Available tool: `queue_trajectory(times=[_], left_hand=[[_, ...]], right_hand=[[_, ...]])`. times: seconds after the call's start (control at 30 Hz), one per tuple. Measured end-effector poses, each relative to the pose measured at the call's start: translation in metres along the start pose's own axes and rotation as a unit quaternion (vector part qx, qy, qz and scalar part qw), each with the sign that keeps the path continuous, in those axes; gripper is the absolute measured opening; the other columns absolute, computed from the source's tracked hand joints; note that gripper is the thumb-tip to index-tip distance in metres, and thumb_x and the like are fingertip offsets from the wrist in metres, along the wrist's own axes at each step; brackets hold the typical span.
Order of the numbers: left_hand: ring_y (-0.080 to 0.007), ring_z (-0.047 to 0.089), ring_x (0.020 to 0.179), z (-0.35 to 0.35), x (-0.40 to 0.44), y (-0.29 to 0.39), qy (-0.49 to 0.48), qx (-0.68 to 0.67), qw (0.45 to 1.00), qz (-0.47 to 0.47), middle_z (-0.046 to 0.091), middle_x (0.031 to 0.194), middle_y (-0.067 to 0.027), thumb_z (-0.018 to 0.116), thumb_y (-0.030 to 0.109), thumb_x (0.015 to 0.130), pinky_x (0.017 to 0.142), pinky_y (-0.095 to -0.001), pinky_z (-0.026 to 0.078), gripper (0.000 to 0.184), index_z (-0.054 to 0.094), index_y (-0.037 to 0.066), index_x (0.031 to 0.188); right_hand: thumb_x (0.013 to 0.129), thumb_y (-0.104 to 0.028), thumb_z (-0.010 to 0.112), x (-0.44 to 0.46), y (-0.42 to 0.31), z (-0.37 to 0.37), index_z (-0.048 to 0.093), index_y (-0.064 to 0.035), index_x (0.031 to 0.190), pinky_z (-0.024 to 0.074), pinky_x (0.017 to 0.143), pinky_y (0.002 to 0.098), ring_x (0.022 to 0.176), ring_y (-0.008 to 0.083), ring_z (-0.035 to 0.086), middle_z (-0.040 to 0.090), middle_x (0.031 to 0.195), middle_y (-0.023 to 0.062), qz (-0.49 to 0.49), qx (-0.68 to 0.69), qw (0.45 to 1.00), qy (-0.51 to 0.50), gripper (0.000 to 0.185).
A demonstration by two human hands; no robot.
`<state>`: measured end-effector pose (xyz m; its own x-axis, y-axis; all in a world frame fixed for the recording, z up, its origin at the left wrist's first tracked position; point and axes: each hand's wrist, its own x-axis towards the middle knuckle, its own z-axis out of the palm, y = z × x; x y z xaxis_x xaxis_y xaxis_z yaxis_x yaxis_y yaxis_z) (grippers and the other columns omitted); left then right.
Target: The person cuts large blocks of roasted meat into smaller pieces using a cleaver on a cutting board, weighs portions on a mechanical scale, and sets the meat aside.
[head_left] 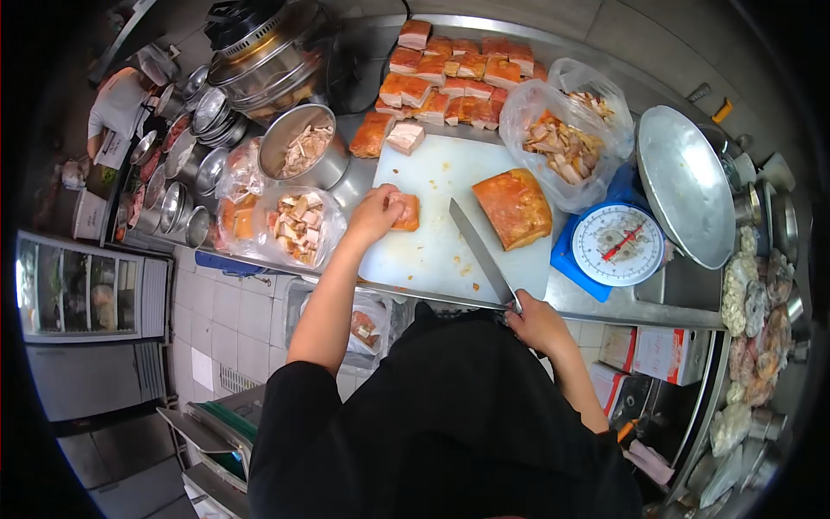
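My right hand (538, 323) is closed round the handle of a long kitchen knife (481, 250), whose blade lies low over the white cutting board (432, 177) and points away from me. On the board's left side, my left hand (378, 213) has its fingers curled on a small block of pork (405, 213) with orange-brown skin. A larger slab of roast pork (512, 208) rests right of the blade, apart from it. Another cut block of pork (405, 137) sits at the board's far left corner. Small crumbs are scattered over the board.
Rows of pork blocks (458, 78) lie behind the board. Bags of cut meat (566, 147) and a blue scale (616, 245) with a metal pan (686, 186) stand right. A steel pot (298, 147) and bagged meat pieces (300, 225) are left. Another person (118, 108) is far left.
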<state>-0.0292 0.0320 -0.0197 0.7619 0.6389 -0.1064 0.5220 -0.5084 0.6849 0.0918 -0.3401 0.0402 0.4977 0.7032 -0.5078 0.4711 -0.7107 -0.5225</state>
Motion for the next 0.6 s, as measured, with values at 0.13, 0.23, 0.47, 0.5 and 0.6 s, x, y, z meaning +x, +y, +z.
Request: queue_trajectory(times=[0.13, 0.23, 0.47, 0.5, 0.6], left_hand=[[-0.0376, 0.063, 0.111, 0.02, 0.007, 0.001, 0.07, -0.004, 0.998, 0.0, 0.061, 0.121, -0.0211, 0.064, 0.031, 0.093, 0.096, -0.0438, 0.05, 0.04, 0.061, 0.006, 0.124], [-0.0393, 0.061, 0.112, 0.021, 0.017, 0.009, 0.104, 0.02, 0.994, 0.011, 0.06, 0.125, -0.0206, 0.064, 0.029, 0.094, 0.097, -0.0423, 0.05, 0.041, 0.059, 0.006, 0.128], [-0.0346, 0.04, 0.143, 0.036, 0.003, 0.033, 0.132, 0.242, 0.953, 0.126, 0.048, 0.151, -0.0166, 0.074, 0.043, 0.087, 0.116, -0.0598, 0.029, 0.059, 0.06, 0.013, 0.137], [-0.0336, 0.035, 0.148, 0.035, 0.01, 0.033, 0.144, 0.263, 0.947, 0.114, 0.044, 0.155, -0.0157, 0.076, 0.045, 0.085, 0.118, -0.0646, 0.023, 0.064, 0.059, 0.013, 0.138], [-0.0342, 0.032, 0.15, 0.035, 0.043, 0.051, 0.191, 0.295, 0.931, 0.098, 0.044, 0.155, -0.0156, 0.077, 0.044, 0.084, 0.119, -0.0659, 0.02, 0.065, 0.06, 0.011, 0.136]], right_hand=[[0.095, -0.029, 0.063, 0.001, 0.003, 0.0, 0.058, -0.0031, 0.112, 0.0525, 0.086, 0.0559, 0.095, 0.0492, 0.067, 0.071, 0.096, 0.0289, -0.011, 0.006, 1.0, 0.005, 0.032], [0.095, -0.029, 0.064, -0.008, 0.007, -0.007, 0.058, -0.0036, 0.112, 0.0527, 0.084, 0.0552, 0.093, 0.0485, 0.068, 0.071, 0.094, 0.0283, -0.019, 0.038, 0.999, 0.018, 0.031], [0.094, -0.028, 0.066, -0.041, 0.027, -0.045, 0.059, -0.004, 0.112, 0.0523, 0.072, 0.0525, 0.081, 0.0477, 0.068, 0.07, 0.079, 0.0257, 0.069, 0.138, 0.978, 0.143, 0.032], [0.094, -0.029, 0.066, -0.04, 0.035, -0.049, 0.059, -0.0036, 0.113, 0.0519, 0.072, 0.0533, 0.08, 0.0485, 0.067, 0.069, 0.078, 0.0257, 0.09, 0.152, 0.97, 0.165, 0.032], [0.095, -0.028, 0.065, -0.047, 0.045, -0.054, 0.059, -0.0024, 0.114, 0.0511, 0.061, 0.047, 0.062, 0.0373, 0.068, 0.068, 0.068, 0.0199, 0.08, 0.174, 0.961, 0.198, 0.032]])
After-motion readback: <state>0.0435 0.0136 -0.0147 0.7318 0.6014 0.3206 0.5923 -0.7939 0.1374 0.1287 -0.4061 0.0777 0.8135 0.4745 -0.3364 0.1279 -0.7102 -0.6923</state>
